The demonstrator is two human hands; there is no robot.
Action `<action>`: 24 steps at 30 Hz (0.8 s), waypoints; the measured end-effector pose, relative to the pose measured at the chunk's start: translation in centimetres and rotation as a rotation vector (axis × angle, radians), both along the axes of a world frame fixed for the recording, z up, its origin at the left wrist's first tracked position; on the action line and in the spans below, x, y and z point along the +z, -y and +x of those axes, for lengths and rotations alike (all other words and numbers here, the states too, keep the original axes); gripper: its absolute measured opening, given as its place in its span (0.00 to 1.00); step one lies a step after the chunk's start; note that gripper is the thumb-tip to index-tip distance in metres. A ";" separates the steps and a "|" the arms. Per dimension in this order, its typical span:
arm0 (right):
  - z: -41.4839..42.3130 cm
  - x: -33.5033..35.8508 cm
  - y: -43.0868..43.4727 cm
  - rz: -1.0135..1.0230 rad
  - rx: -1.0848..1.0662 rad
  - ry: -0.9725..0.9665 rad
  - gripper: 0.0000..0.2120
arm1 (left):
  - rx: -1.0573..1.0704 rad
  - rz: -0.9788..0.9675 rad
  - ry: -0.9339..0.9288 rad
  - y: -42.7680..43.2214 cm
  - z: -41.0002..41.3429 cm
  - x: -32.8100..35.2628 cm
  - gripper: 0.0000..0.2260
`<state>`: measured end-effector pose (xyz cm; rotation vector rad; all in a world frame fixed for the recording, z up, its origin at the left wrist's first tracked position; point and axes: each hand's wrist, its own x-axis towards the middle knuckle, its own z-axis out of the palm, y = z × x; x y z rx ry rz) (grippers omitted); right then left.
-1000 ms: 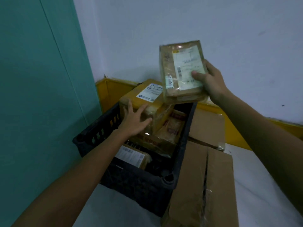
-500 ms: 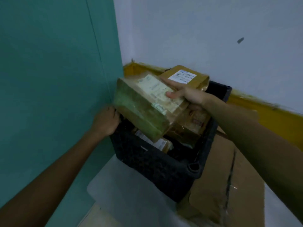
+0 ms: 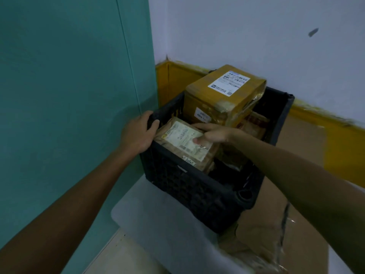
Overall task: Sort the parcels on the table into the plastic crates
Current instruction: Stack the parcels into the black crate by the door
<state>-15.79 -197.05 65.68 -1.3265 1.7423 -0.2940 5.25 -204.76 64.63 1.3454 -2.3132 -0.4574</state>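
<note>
Our left hand grips the crate rim; our right hand holds a parcel inside it

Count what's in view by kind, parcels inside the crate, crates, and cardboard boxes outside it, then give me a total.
Parcels visibly in the crate: 3, namely the yellow box, the flat labelled parcel, and a brown one underneath
Black crates: 1
Cardboard boxes outside: 1
Total: 5
</note>
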 end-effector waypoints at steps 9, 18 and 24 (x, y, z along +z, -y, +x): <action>-0.2 0.8 -0.5 -0.300 -0.131 0.032 0.32 | -0.138 -0.111 0.308 -0.1 -0.8 1.5 0.25; -6.5 9.1 -7.6 -0.775 -0.536 0.197 0.24 | -0.406 -0.141 -0.107 -6.1 -9.6 6.3 0.20; -14.0 8.0 -17.6 -0.750 -0.737 -0.269 0.25 | -0.693 -0.072 -0.240 -14.3 -17.6 6.9 0.19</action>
